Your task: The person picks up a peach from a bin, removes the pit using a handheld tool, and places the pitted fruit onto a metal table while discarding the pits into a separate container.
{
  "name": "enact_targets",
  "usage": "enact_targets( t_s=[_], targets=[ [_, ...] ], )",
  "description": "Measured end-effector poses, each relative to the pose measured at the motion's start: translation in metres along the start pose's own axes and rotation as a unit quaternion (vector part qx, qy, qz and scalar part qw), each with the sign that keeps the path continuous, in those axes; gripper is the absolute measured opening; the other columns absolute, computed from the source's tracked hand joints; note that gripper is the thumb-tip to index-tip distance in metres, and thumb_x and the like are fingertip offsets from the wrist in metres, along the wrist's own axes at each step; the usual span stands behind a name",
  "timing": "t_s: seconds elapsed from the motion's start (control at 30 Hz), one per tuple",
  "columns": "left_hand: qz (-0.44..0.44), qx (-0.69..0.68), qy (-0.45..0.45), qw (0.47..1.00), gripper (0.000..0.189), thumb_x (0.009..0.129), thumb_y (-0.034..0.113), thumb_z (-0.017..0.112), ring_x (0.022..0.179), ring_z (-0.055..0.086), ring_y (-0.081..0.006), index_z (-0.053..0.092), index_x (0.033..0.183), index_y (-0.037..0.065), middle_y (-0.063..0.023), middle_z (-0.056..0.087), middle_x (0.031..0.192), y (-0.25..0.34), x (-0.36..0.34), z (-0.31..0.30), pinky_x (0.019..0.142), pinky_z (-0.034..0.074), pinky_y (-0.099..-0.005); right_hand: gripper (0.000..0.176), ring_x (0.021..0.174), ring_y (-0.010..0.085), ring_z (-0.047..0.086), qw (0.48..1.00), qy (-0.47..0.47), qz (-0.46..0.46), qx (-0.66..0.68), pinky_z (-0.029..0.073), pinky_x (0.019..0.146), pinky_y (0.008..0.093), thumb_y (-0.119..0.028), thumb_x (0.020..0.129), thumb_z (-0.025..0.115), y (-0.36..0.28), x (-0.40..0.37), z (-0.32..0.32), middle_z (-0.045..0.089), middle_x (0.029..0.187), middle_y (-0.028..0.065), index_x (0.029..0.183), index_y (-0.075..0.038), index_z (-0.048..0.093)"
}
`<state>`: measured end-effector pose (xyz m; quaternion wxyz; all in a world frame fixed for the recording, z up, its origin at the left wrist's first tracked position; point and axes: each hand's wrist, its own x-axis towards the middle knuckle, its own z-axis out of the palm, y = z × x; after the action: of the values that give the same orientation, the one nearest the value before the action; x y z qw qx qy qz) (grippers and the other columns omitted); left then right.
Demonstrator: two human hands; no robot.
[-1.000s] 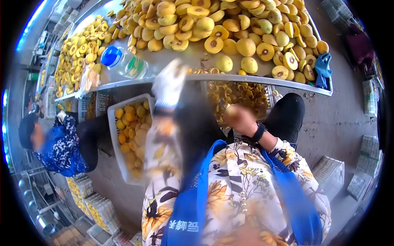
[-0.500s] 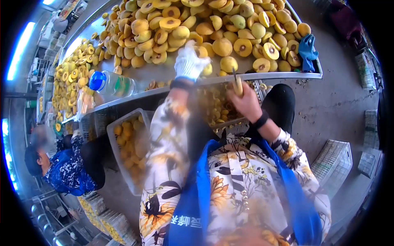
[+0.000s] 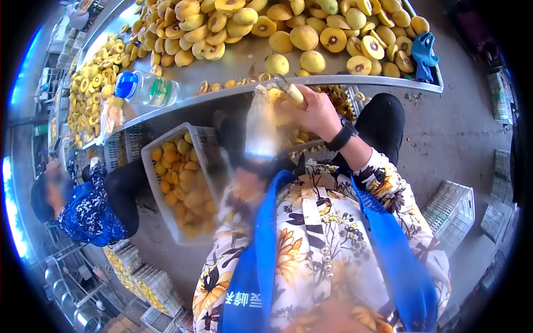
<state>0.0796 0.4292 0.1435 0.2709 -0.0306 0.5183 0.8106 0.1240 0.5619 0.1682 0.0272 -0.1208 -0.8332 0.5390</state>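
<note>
My left hand (image 3: 263,125), in a white glove, is in front of my body just below the table's edge, with a yellow fruit piece (image 3: 276,100) in its fingers. My bare right hand (image 3: 319,115) is closed round the light handle of a small tool (image 3: 295,95), whose thin metal end touches or nearly touches the fruit. Part of the fruit is blurred. Halved and whole yellow fruits (image 3: 303,38) are heaped on the metal table (image 3: 244,62) beyond my hands.
A blue-capped bottle (image 3: 152,90) and a blue glove (image 3: 425,55) are on the table. Below stand a white crate of fruit (image 3: 182,183) and a bin of scraps (image 3: 333,102). A co-worker in blue (image 3: 91,213) sits at left; a white crate (image 3: 451,213) is at right.
My left hand has drawn back from the heap toward my body, now with a fruit piece. My right hand has moved slightly left and up, bringing the tool to the fruit.
</note>
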Motion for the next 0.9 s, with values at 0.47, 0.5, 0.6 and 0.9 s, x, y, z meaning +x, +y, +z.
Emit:
enact_targets(
  t_s=[0.47, 0.5, 0.6, 0.9],
  targets=[
    [0.089, 0.164, 0.078, 0.979, 0.030, 0.093, 0.028, 0.047, 0.077, 0.054, -0.0102, 0.058, 0.105, 0.003, -0.0017, 0.060, 0.088, 0.001, -0.013, 0.026, 0.067, 0.044, -0.0233, 0.020, 0.070, 0.0363, 0.058, 0.995, 0.043, -0.086, 0.002, 0.047, 0.063, 0.0391, -0.021, 0.073, 0.064, 0.011, -0.011, 0.003, 0.061, 0.075, 0.0184, 0.087, -0.008, 0.062],
    [0.115, 0.149, 0.072, 0.979, 0.031, 0.093, 0.029, 0.047, 0.078, 0.054, -0.0105, 0.057, 0.105, 0.003, -0.0020, 0.060, 0.088, -0.004, -0.010, 0.021, 0.067, 0.044, -0.0233, 0.020, 0.070, 0.0366, 0.058, 0.997, 0.020, -0.077, -0.014, 0.047, 0.063, 0.0397, -0.021, 0.073, 0.064, 0.011, -0.012, 0.005, 0.061, 0.074, 0.0185, 0.086, -0.007, 0.062],
    [0.015, -0.085, 0.064, 0.994, 0.036, 0.092, 0.038, 0.046, 0.078, 0.057, -0.0131, 0.055, 0.104, 0.006, -0.0038, 0.061, 0.088, 0.002, -0.003, 0.008, 0.063, 0.047, -0.0232, 0.027, 0.071, 0.0383, 0.059, 0.999, 0.012, -0.046, -0.008, 0.047, 0.063, 0.0420, -0.026, 0.076, 0.062, 0.000, -0.024, 0.015, 0.060, 0.074, 0.0216, 0.086, -0.001, 0.058],
    [0.112, -0.004, 0.120, 0.986, 0.034, 0.093, 0.033, 0.043, 0.074, 0.057, -0.0136, 0.054, 0.103, 0.003, -0.0063, 0.060, 0.089, -0.010, 0.011, -0.006, 0.063, 0.047, -0.0238, 0.027, 0.067, 0.0421, 0.057, 0.997, -0.032, -0.031, -0.059, 0.044, 0.057, 0.0460, -0.022, 0.082, 0.055, 0.020, -0.026, 0.021, 0.057, 0.070, 0.0260, 0.083, 0.003, 0.046]
  ],
)
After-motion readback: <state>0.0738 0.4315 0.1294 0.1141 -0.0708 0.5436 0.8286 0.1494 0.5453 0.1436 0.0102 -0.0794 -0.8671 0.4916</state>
